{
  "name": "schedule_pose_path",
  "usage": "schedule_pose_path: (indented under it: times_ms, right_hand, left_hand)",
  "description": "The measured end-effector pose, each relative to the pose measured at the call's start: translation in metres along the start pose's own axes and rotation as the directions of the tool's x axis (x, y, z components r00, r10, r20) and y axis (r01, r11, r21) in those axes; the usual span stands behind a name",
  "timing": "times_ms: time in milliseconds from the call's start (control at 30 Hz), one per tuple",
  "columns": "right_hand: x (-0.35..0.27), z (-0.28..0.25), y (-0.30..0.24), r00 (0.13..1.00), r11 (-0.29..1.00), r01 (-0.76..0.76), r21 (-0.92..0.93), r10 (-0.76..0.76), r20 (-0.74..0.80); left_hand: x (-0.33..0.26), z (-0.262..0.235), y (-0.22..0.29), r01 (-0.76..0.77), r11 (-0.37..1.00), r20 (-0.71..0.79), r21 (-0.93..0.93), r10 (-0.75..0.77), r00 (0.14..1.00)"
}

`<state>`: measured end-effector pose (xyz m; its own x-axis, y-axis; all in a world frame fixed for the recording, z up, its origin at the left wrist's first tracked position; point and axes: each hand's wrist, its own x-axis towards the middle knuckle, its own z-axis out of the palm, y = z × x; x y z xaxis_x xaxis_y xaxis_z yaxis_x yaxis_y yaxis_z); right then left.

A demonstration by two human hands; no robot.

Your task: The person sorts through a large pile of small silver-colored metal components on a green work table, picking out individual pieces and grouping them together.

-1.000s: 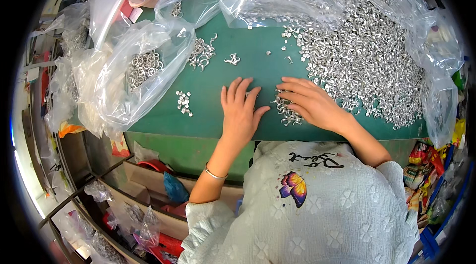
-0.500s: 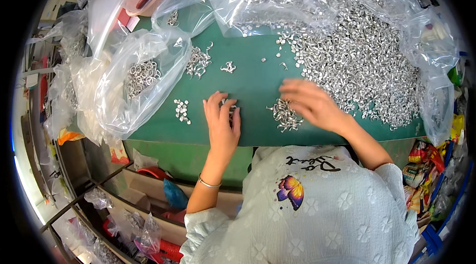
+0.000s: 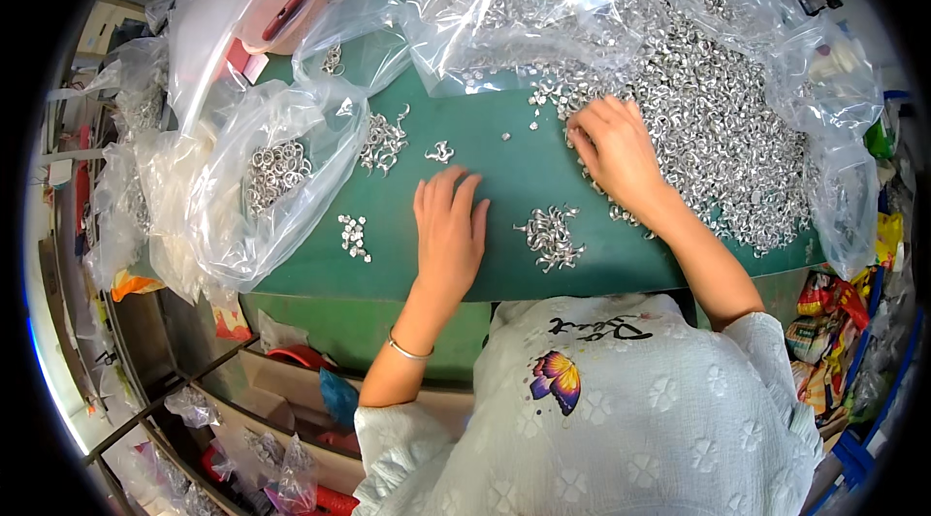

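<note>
My left hand (image 3: 451,230) rests palm down over the green tabletop, fingers stretched out and thumb apart; whatever lies under the palm is hidden. At the left edge of the big heap of small silver metal pieces (image 3: 722,118), my right hand (image 3: 621,152) bends its fingers down, pressed together. What those fingers hold, if anything, cannot be made out. Between the hands, closer to me, sits a small pile of curved silver pieces (image 3: 551,237). A little cluster of silver pieces (image 3: 439,152) lies just beyond my left fingertips. To the left is a group of small blocky silver pieces (image 3: 354,237).
An open clear plastic bag (image 3: 218,244) holds silver rings (image 3: 278,174) at left, beside another pile of curved pieces (image 3: 384,144). Clear plastic sheeting (image 3: 504,2) covers the far side. A pink basin (image 3: 308,4) stands at far left. Shelves with bagged goods lie below.
My right hand has moved from the small pile between the hands, away from me, to the big heap's edge. The left hand's fingers have straightened, and silver pieces seen beside them no longer show.
</note>
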<state>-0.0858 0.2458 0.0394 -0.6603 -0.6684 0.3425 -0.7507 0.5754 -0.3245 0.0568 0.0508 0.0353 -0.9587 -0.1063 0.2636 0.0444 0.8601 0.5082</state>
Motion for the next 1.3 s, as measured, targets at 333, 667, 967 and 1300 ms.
schedule_pose_path:
  times_ms: [333,667,967,1300]
  right_hand:
    - [0.018,-0.010,0.002,0.993,0.991,-0.015,0.132,0.000,0.116]
    - [0.022,0.004,0.028,0.999,0.995,-0.007,-0.104,0.012,0.047]
    - [0.033,0.011,0.018,0.998,0.975,0.006,-0.221,0.008,0.062]
    - [0.025,-0.006,0.015,0.978,0.899,-0.168,0.404,0.202,-0.044]
  left_hand:
    - [0.109,0.052,-0.008,-0.206,0.971,-0.030,-0.123,0.204,0.978]
    - [0.123,0.063,-0.016,-0.075,0.962,0.132,-0.262,0.113,0.985]
    - [0.115,0.061,-0.018,-0.170,0.923,-0.032,-0.344,0.170,0.985]
    - [0.122,0.067,-0.013,-0.180,0.946,-0.054,-0.269,0.171,0.984]
